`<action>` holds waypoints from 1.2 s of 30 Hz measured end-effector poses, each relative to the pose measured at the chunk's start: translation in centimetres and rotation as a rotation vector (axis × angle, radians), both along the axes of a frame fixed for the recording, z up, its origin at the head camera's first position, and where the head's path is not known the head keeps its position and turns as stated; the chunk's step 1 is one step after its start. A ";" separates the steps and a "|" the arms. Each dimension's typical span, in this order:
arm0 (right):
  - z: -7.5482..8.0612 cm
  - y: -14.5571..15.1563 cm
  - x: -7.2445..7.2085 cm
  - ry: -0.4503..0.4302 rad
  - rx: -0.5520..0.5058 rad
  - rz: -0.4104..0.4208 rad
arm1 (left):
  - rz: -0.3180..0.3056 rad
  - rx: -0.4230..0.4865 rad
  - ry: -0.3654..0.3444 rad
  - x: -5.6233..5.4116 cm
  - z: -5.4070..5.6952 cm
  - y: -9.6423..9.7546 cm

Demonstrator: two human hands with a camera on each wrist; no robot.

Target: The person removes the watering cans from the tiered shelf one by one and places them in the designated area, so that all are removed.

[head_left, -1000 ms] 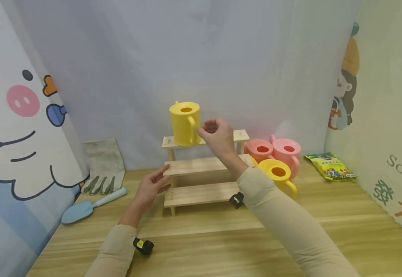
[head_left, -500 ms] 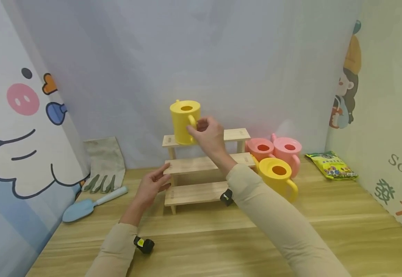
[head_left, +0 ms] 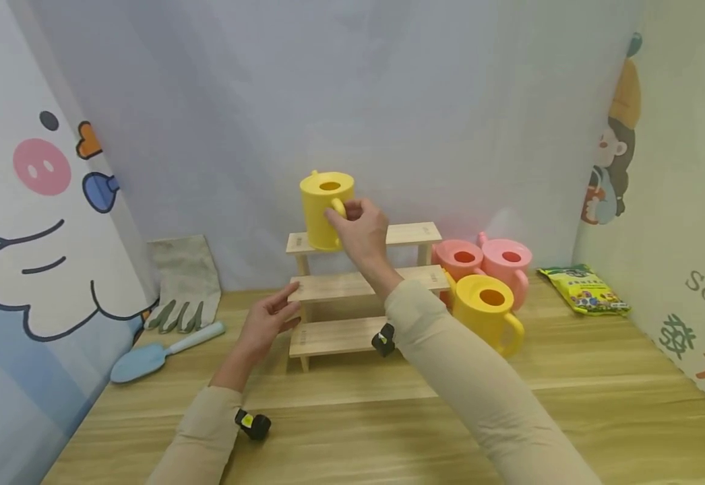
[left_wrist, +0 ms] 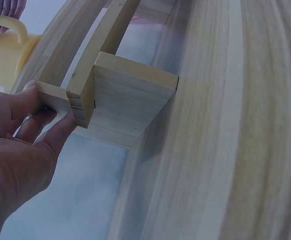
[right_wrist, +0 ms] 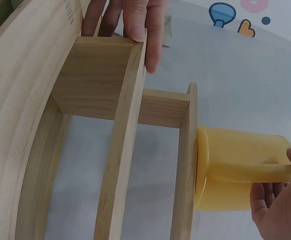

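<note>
A yellow watering can (head_left: pixel 319 219) stands upright on the top tier at the left end of a three-tier wooden plant stand (head_left: pixel 334 287). My right hand (head_left: pixel 361 232) pinches its handle between thumb and fingers. The right wrist view shows the can's base (right_wrist: pixel 201 170) against the top board, with the thumb on the upper part of the handle. My left hand (head_left: pixel 265 323) grips the left end of the middle board. In the left wrist view, that hand (left_wrist: pixel 23 135) has its thumb on top of the board and fingers beneath.
Right of the stand are a second yellow watering can (head_left: pixel 480 310) and two pink watering cans (head_left: pixel 458 254), with a yellow-green packet (head_left: pixel 584 289) beyond. Grey-white gloves (head_left: pixel 185 279) lean at the back left, near a light blue hand trowel (head_left: pixel 146 360).
My right hand has moved left from beside the yellow watering can's handle and now holds it. The can stays in its place. My left hand keeps its grip on the stand.
</note>
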State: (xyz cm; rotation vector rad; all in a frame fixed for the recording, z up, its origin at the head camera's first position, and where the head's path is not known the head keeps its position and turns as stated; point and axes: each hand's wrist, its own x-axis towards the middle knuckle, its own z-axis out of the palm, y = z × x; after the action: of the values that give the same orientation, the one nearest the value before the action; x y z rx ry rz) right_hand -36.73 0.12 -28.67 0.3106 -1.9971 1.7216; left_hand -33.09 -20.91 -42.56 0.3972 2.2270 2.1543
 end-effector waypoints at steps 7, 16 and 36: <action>-0.2 -0.6 -0.3 0.068 -0.051 -0.038 | 0.003 -0.013 0.006 0.1 0.3 0.1; -0.3 -0.4 -0.2 0.107 -0.097 -0.060 | -0.002 -0.003 -0.001 0.2 0.5 0.1; -0.1 0.4 0.0 0.037 -0.105 -0.050 | -0.008 -0.001 0.013 0.2 0.3 0.1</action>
State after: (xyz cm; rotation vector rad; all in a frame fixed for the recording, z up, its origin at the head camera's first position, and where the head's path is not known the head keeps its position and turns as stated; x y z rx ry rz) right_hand -36.70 0.52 -28.73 0.2532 -1.8645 1.7693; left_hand -32.89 -20.81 -42.22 0.4211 2.2289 2.1532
